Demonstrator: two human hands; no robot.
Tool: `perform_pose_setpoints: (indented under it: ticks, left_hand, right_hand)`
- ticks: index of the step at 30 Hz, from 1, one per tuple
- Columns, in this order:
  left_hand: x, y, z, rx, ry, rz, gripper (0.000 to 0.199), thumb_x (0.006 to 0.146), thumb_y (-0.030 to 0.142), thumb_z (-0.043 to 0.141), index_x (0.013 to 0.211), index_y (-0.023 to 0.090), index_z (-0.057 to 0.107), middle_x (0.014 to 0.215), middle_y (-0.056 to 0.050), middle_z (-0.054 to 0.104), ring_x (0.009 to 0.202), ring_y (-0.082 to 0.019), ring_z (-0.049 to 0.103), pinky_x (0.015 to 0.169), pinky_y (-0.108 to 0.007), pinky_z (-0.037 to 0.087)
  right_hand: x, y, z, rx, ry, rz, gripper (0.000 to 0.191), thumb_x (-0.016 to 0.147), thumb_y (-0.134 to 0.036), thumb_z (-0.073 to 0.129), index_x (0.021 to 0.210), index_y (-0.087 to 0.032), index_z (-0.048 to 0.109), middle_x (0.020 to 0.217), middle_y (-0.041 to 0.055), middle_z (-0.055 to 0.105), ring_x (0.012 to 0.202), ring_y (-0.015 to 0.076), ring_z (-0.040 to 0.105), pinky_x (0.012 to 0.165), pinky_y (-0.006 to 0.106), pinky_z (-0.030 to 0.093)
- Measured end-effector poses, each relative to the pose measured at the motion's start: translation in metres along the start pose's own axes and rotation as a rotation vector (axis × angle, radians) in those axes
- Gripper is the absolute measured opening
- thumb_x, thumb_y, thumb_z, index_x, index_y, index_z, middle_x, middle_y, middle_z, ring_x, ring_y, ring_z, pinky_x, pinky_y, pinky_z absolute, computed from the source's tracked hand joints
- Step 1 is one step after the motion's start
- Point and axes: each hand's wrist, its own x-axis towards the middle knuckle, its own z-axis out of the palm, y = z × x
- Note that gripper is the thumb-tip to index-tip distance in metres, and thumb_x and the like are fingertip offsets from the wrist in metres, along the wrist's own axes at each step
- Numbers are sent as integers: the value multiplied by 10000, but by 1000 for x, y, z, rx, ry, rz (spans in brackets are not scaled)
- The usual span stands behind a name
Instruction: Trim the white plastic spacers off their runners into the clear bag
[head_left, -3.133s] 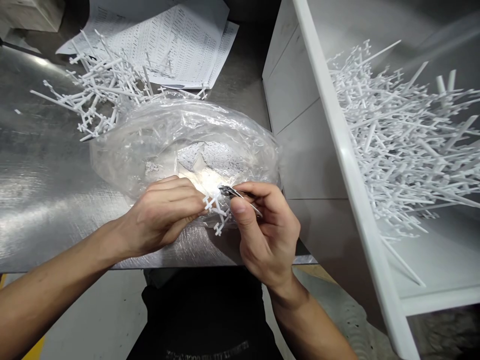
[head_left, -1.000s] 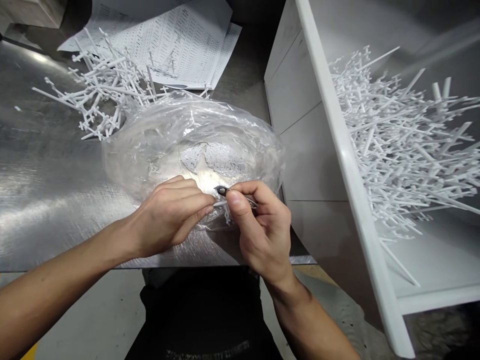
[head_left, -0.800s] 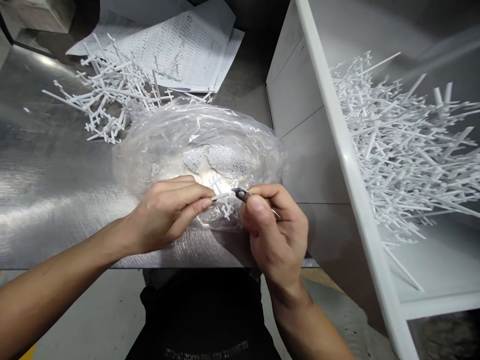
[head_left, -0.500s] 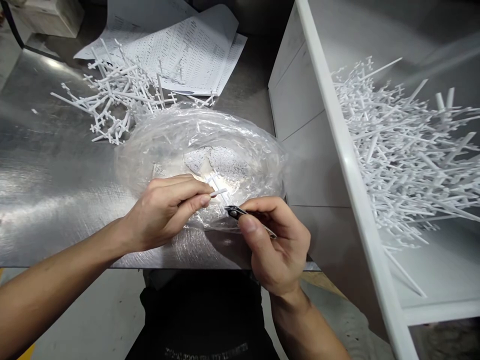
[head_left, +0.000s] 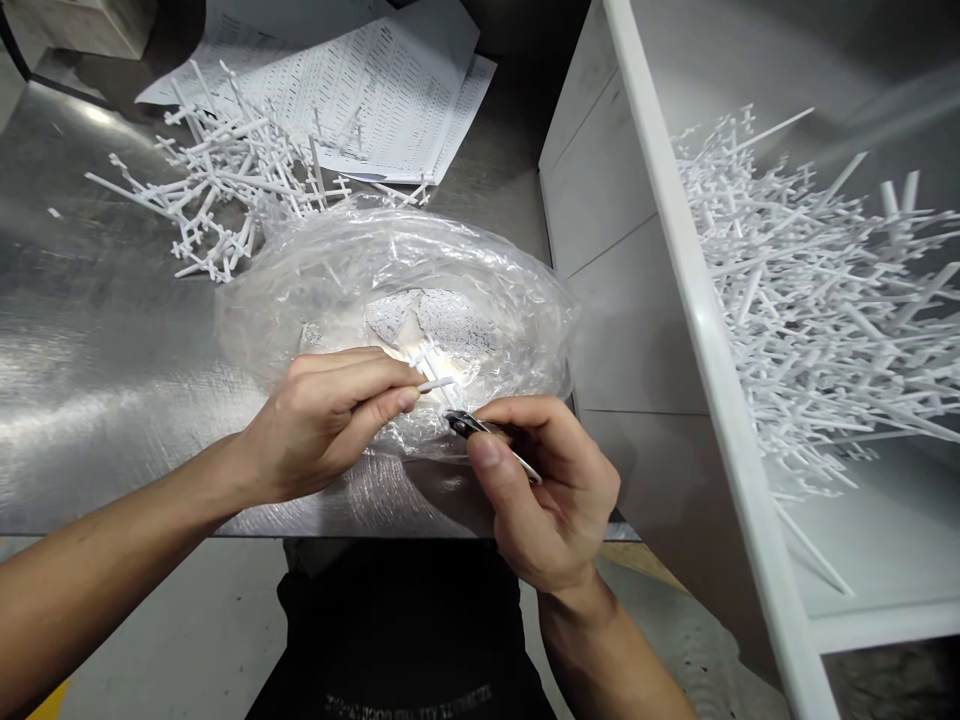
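Observation:
Between the thumb and fingers of my left hand [head_left: 337, 420] is a white plastic sprue [head_left: 435, 384], a thin stick with short cross branches. My right hand [head_left: 547, 485] is closed around small dark-jawed nippers [head_left: 466, 424], whose tip meets the sprue's lower branches. Whether the jaws are open or closed I cannot tell. Both hands are over the near side of a clear plastic bag [head_left: 405, 235], spread open on the metal bench. Inside the bag lies a mass of tiny pale pieces [head_left: 457, 320], partly covered by its folds.
A loose heap of white sprues [head_left: 225, 170] lies at the back left, beside printed sheets [head_left: 390, 85]. On the right, a white-walled bin [head_left: 701, 330] holds a big tangled pile of sprues [head_left: 832, 320]. The metal bench's [head_left: 90, 400] front edge runs below my hands.
The nippers and my right hand have shifted slightly left along the sprue's lower end. My left hand keeps its grip nearly in place. The view has tilted a little.

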Motion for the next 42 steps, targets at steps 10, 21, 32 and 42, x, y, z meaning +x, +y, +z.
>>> perform_pose_setpoints:
  ticks: [10, 21, 32, 42]
  left_hand:
    - [-1, 0, 2, 36, 61, 9, 77, 1041, 145, 693, 1023, 126, 766, 866, -32, 807, 735, -98, 753, 700, -175, 600]
    - [4, 4, 1, 97, -79, -171, 225, 1067, 183, 590, 929, 149, 765, 789, -11, 787, 655, -119, 718, 614, -210, 524]
    - [1, 3, -2, -2, -10, -116, 121, 1056, 172, 663, 999, 162, 769, 868, -9, 814, 737, -102, 753, 741, -170, 590]
    - [2, 2, -4, -4, -11, -49, 96, 1049, 147, 674, 1007, 170, 757, 871, -5, 807, 739, -96, 756, 720, -163, 582]
  right_hand:
    - [1, 5, -2, -24, -41, -14, 103, 1009, -139, 714, 1050, -228, 681, 722, -69, 560, 586, 82, 502, 550, 231, 430]
    - [9, 6, -1, 210, -3, 320, 195, 1062, -333, 704, 918, -201, 689, 657, -71, 491, 543, 82, 385, 501, 251, 321]
    - [11, -4, 1, 82, 101, 226, 80, 971, -202, 711, 895, -200, 688, 674, -62, 562, 561, 81, 484, 503, 202, 409]
    - [8, -2, 0, 65, 72, 215, 52, 969, -195, 726, 930, -210, 695, 678, -77, 523, 538, 58, 441, 482, 178, 366]
